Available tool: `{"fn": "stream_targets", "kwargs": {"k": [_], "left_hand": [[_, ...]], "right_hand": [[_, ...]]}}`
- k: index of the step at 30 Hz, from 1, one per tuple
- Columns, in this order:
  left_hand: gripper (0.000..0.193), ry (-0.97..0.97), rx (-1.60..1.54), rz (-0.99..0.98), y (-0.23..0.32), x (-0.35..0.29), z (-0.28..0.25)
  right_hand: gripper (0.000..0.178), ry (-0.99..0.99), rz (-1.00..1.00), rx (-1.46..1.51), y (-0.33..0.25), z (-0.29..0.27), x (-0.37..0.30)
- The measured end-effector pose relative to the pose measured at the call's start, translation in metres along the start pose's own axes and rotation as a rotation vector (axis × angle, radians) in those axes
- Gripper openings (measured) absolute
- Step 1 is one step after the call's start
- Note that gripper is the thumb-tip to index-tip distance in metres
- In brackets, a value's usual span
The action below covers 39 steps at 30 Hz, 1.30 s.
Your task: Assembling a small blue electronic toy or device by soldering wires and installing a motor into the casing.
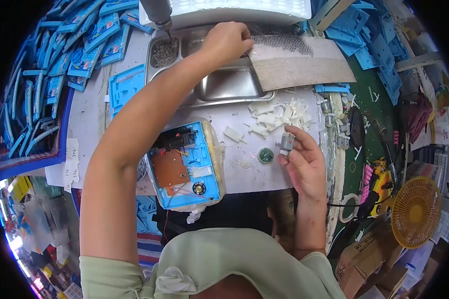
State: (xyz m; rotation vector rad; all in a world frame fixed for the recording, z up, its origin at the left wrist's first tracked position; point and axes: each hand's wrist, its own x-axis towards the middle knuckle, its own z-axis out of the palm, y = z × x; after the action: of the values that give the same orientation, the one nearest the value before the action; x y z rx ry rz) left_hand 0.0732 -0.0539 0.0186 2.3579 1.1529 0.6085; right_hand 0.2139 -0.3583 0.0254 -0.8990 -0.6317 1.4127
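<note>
Pale-green shirt [219,244]: below all fingers. Metal tray [232,83]: beneath the left hand [227,42], fingers curled, grip contents indeterminable. Blue casing [197,158]: left of the right hand [307,167], whose narrowed fingers hold the grey motor [287,142] between their tips.

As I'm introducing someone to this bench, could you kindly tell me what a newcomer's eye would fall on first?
Probably the heap of blue plastic casings at the upper left. Next might come the opened blue casing left of centre, its brown circuit board and speaker exposed. Right of centre, the right hand holds a small grey motor.
</note>
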Motion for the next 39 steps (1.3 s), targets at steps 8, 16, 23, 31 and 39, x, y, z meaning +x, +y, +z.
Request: {"fn": "stream_targets", "kwargs": {"k": [8,16,23,31,39], "left_hand": [[0.022,0.087,0.184,0.064,0.008,0.01,0.014],[0.01,0.301,0.349,0.5,0.015,-0.02,0.018],[0.019,0.118,-0.327,0.361,0.065,-0.101,-0.015],[0.012,-0.144,-0.621,-0.077,0.092,-0.262,-0.076],[0.029,-0.01,-0.789,-0.296,0.082,-0.328,-0.053]], "right_hand": [[0.047,0.066,-0.043,-0.122,-0.008,-0.016,-0.023],[0.038,0.073,-0.097,-0.873,-0.004,-0.017,-0.019],[0.036,-0.142,0.001,-1.22,-0.005,-0.007,0.001],[0.037,-0.331,-0.304,-1.606,-0.001,0.0,0.015],[0.046,-0.187,0.158,-0.505,0.006,0.06,-0.019]]}}
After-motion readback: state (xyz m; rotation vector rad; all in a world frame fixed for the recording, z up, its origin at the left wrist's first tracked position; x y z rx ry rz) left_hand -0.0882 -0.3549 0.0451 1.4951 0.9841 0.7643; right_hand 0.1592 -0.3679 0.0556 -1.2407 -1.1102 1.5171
